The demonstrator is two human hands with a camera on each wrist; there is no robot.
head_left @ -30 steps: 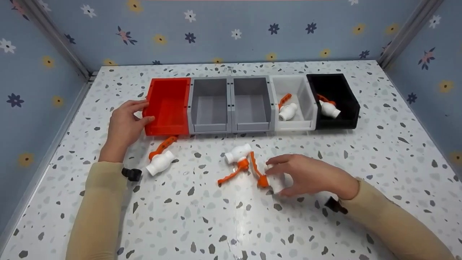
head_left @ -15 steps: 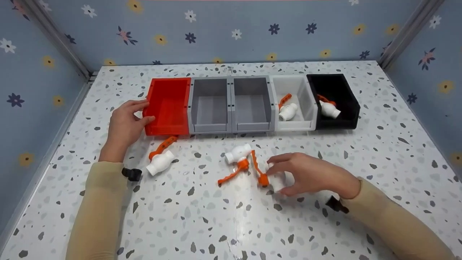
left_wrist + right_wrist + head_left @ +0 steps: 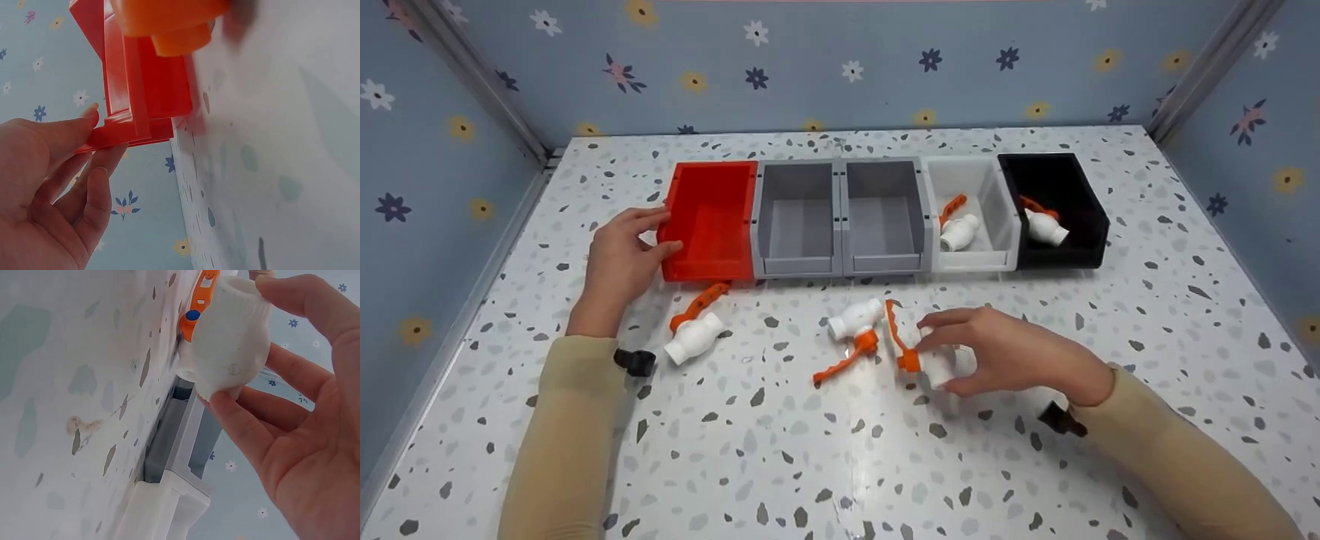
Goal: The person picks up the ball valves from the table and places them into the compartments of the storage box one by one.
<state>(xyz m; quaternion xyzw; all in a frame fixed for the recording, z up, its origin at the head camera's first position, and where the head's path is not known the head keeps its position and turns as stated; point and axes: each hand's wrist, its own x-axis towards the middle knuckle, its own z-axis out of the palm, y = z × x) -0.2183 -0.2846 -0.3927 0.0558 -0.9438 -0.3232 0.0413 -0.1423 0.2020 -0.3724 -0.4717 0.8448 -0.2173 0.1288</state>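
My left hand [image 3: 622, 259] pinches the left side wall of the red bin [image 3: 709, 225], thumb over the rim and fingers outside. In the left wrist view the thumb and fingers meet at the red bin's edge [image 3: 126, 132]. My right hand [image 3: 1009, 349] grips a white ball valve [image 3: 937, 364] by its body, its orange handle pointing toward the bins. The right wrist view shows the valve body [image 3: 230, 343] between thumb and fingertips. Just left of it lies another ball valve [image 3: 856, 319], handle toward me. A third ball valve [image 3: 694, 337] lies in front of the red bin.
Right of the red bin, joined in a row, stand two grey bins [image 3: 799, 266], a white bin [image 3: 975, 261] and a black bin [image 3: 1061, 256]. One ball valve [image 3: 960, 232] lies in the white bin, another valve [image 3: 1046, 227] in the black. Flowered walls [image 3: 840, 97] enclose the speckled table [image 3: 780, 465].
My right hand has shifted slightly away from me, toward the bins, and the gripped ball valve has moved with it. My left hand has stayed on the red bin.
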